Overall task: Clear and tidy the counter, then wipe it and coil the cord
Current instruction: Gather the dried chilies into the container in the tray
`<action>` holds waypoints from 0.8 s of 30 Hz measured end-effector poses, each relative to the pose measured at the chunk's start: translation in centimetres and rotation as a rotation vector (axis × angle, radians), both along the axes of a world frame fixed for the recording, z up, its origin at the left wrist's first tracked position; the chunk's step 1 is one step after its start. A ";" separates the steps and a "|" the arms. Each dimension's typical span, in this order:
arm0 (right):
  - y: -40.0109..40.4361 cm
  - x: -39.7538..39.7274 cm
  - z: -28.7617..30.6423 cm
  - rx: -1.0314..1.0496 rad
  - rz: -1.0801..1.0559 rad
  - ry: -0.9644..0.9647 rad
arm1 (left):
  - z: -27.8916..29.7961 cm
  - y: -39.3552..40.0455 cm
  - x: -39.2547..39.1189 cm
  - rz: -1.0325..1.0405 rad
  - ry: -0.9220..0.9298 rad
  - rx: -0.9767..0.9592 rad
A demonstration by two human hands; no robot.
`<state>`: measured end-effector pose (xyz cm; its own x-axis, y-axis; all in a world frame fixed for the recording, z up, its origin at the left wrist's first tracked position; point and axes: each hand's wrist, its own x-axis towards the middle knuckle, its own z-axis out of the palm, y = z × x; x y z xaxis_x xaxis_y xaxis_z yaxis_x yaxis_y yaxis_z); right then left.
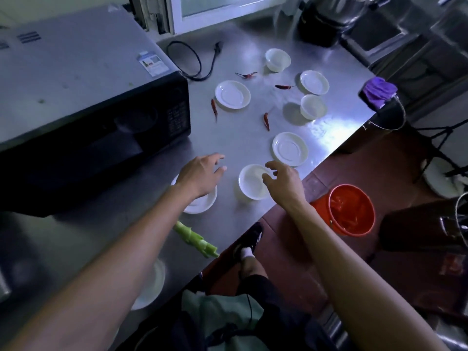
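Note:
On the steel counter [240, 138] lie several white saucers and small bowls, several red chilies [266, 120], a green vegetable stalk [196, 239] and a loose black cord [195, 59]. My left hand [200, 177] hovers with loose fingers over a saucer [202, 201] near the front. My right hand [283, 183] reaches over the rim of a white bowl [249, 182], fingers relaxed, holding nothing. Another saucer [290, 148] lies just beyond it.
A black microwave [83, 97] fills the counter's left side. An orange bucket [350, 210] stands on the floor to the right. A purple cloth [378, 91] hangs on a dark bucket [388, 115] past the counter's right edge. A dark appliance [324, 21] stands at the back.

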<state>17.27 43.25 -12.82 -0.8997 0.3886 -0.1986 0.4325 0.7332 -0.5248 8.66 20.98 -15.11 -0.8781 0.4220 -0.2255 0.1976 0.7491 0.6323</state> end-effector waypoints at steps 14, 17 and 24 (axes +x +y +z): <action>9.2 -16.7 -6.6 -0.002 0.121 -0.068 | -3.1 8.0 -11.1 0.200 -0.027 -0.156; 11.0 -19.6 -7.7 0.009 0.154 -0.103 | -3.5 9.9 -13.2 0.235 -0.023 -0.199; 13.4 -24.0 -9.6 0.004 0.170 -0.155 | -4.5 12.1 -16.1 0.339 -0.059 -0.304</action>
